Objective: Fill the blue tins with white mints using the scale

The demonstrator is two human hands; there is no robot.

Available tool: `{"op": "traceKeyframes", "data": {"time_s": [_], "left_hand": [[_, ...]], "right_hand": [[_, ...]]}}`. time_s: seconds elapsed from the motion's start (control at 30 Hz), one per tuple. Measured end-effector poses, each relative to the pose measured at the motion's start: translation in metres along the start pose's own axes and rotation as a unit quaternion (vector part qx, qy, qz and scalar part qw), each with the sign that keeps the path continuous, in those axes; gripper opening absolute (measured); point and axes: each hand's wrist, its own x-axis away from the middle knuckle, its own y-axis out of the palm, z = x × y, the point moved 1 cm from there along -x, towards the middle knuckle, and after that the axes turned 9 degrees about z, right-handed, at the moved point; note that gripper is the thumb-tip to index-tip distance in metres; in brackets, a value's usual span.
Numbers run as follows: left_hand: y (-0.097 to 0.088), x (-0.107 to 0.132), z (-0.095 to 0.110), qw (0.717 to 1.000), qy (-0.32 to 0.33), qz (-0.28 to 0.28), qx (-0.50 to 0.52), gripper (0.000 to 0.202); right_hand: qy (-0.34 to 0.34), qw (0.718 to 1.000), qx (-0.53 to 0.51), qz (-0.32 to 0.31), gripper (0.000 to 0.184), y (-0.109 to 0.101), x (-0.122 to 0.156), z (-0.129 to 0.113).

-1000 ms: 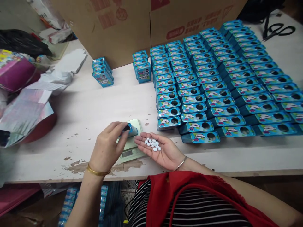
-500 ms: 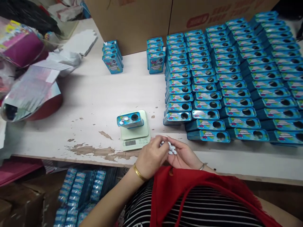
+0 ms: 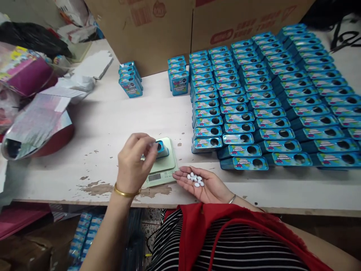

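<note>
My left hand (image 3: 135, 162) is closed in a pinch above a blue tin (image 3: 163, 150), which lies on a pale green digital scale (image 3: 169, 165). The tin's round opening faces up, and my fingers cover its left part. Whatever is between the fingertips is too hidden to name. To the right of the scale, my right hand (image 3: 207, 182) lies palm up with fingers extended. Several small white oval candies (image 3: 196, 184) rest on its palm and fingers.
Rows of blue tins (image 3: 239, 139) with round openings fill the right side. Two small groups of tins, one on the left (image 3: 131, 88) and another (image 3: 179, 84), stand before a cardboard box (image 3: 158, 34). A red bowl (image 3: 56, 146) with packaging is at left.
My left hand has moved left from the candies in my right palm to the tin on the scale. My right hand has opened flatter, showing more of the candies.
</note>
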Motion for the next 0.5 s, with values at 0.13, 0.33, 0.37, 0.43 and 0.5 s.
{"op": "traceKeyframes", "data": {"time_s": [0.13,0.33,0.37,0.43,0.5], "left_hand": [[0.009,0.001,-0.011,0.997,0.026,-0.045,-0.057,0.009],[0.003,0.006,-0.013,0.985,0.063,-0.085,-0.140,0.013],[0.000,0.007,-0.012,0.984,0.065,-0.082,-0.141,0.013],[-0.002,0.010,-0.005,0.988,0.067,-0.073,-0.117,0.014],[0.004,0.018,0.008,0.992,0.073,-0.086,-0.060,0.019]], "right_hand": [[-0.007,1.000,-0.005,0.016,0.029,-0.001,0.002,-0.003],[-0.008,1.000,0.006,0.014,0.029,-0.002,0.000,-0.004],[-0.007,1.000,0.006,0.011,0.029,-0.002,-0.001,-0.004],[-0.003,1.000,0.004,0.003,0.030,-0.002,-0.003,-0.004],[-0.003,1.000,-0.005,-0.006,0.033,-0.003,-0.005,-0.003]]}}
